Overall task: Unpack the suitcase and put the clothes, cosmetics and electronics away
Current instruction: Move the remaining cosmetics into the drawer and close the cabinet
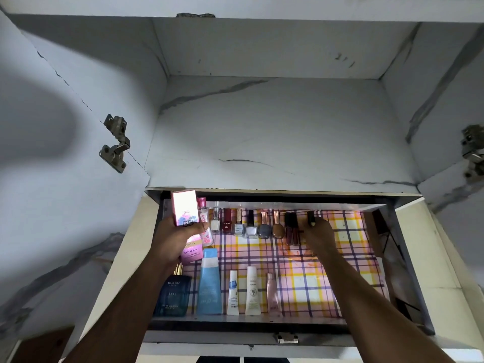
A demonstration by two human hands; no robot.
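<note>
An open drawer (pixel 366 260) lined with pink, yellow and purple checked paper holds cosmetics. My left hand (pixel 178 237) grips a small pink box (pixel 184 209) upright over the drawer's left end. My right hand (pixel 318 233) is closed on a dark lipstick (pixel 311 218), standing it at the right end of the back row of nail polish bottles (pixel 251 226) and lip glosses (pixel 292 227). Along the front lie a dark blue perfume bottle (pixel 172 294), a blue tube (pixel 209 281), two white tubes (pixel 252 290) and a small pink tube (pixel 272 292).
Above the drawer is a white marble-pattern cupboard shelf (pixel 275 132) with open doors, a hinge (pixel 115 142) on the left and another hinge (pixel 472 150) on the right. A pink SPF carton (pixel 192 251) lies under my left hand. A metal latch (pixel 287 337) sits on the drawer front.
</note>
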